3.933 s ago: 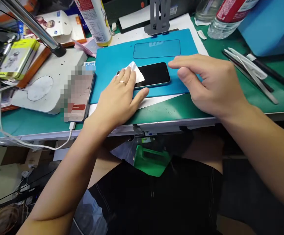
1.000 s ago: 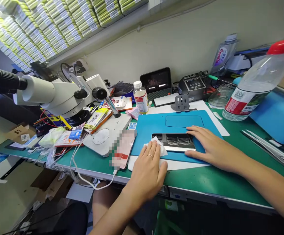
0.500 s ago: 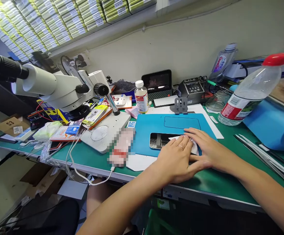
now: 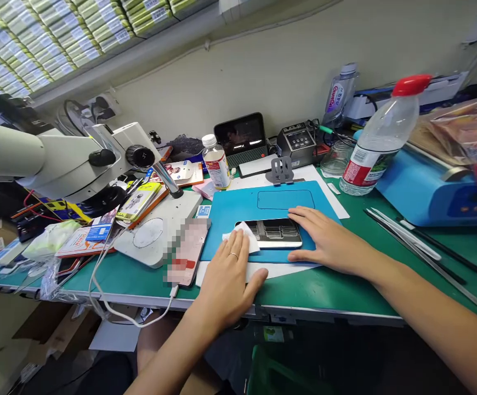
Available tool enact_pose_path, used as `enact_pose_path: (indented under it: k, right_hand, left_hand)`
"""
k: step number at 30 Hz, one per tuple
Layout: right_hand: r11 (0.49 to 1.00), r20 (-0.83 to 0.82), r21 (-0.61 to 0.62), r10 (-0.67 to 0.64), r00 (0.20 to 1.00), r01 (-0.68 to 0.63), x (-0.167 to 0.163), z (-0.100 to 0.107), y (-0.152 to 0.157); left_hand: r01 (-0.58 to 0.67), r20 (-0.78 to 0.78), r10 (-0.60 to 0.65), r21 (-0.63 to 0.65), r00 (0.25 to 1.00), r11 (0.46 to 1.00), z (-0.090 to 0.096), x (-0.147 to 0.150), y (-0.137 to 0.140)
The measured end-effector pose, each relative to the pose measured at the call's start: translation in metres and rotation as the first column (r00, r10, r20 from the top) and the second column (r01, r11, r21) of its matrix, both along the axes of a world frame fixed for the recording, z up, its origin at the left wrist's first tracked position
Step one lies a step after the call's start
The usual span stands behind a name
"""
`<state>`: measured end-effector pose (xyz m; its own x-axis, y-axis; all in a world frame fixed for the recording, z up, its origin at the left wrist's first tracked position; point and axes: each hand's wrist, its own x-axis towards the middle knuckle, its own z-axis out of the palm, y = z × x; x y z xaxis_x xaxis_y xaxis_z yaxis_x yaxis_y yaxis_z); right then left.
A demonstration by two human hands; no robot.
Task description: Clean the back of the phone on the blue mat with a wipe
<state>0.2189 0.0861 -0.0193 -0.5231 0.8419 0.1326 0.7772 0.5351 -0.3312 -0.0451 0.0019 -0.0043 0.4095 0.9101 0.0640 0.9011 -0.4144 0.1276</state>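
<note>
Bench [image 4: 341,293]: green, running along a pale wall [image 4: 259,77] beyond both hands.
Mat [image 4: 234,206]: blue, lying under the work, reaching beyond the fingertips of both hands.
Phone [image 4: 282,235]: lying flat on the mat between the hands, its dark screen facing up and throwing back reflections.
Wipe [image 4: 253,239]: white, covering the phone's left end, spilling onto the mat.
Left hand [image 4: 225,280]: palm down, fingers lying flat and together, pinning the wipe rather than clasping it; thumb standing apart.
Right hand [image 4: 329,238]: thumb and fingers spreading wide around the phone's right end; whether they are pressing, cannot tell.
Handling: phone is probably proving light, stiff and slick, its glass likely calling for even pressure; wipe is looking soft, limp.
Hold: long edges and right end are seeming best, keeping fingertips off the screen.
Left of left hand: cabled phone [image 4: 193,247] lying near; microscope [image 4: 66,159] standing farther off.
Right of right hand: slim tools [image 4: 425,248] lying apart; red-capped bottle [image 4: 372,162] standing beyond.
</note>
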Motion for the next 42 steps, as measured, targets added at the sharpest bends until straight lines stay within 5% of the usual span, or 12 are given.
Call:
enact_pose_path:
  k: [9, 19, 25, 32, 42]
  right_hand:
    - [0.999, -0.075, -0.030, -0.029, 0.997, 0.027, 0.006, -0.003, 0.001]
    - [0.998, -0.017, -0.047, -0.054, 0.998, 0.053, 0.000, 0.005, -0.006]
    - [1.000, -0.089, -0.014, 0.002, 0.996, -0.004, 0.000, 0.004, -0.006]
    - [1.000, -0.229, -0.029, 0.005, 0.973, -0.012, 0.007, 0.002, -0.003]
    - [1.000, -0.064, -0.017, 0.007, 0.998, -0.008, 0.003, 0.010, -0.011]
  left_hand:
    - [0.185, 0.112, -0.185, 0.011, 0.976, 0.983, 0.007, 0.076, 0.035]
    - [-0.078, 0.025, 0.079, -0.024, 0.997, 0.997, 0.001, -0.007, 0.021]
    - [0.014, 0.072, -0.012, -0.028, 0.997, 1.000, 0.001, 0.025, 0.003]
    - [0.177, 0.108, -0.178, 0.019, 0.978, 0.984, 0.008, 0.077, 0.035]
    - [-0.049, 0.044, 0.045, 0.097, 0.998, 0.994, -0.010, 0.012, 0.011]
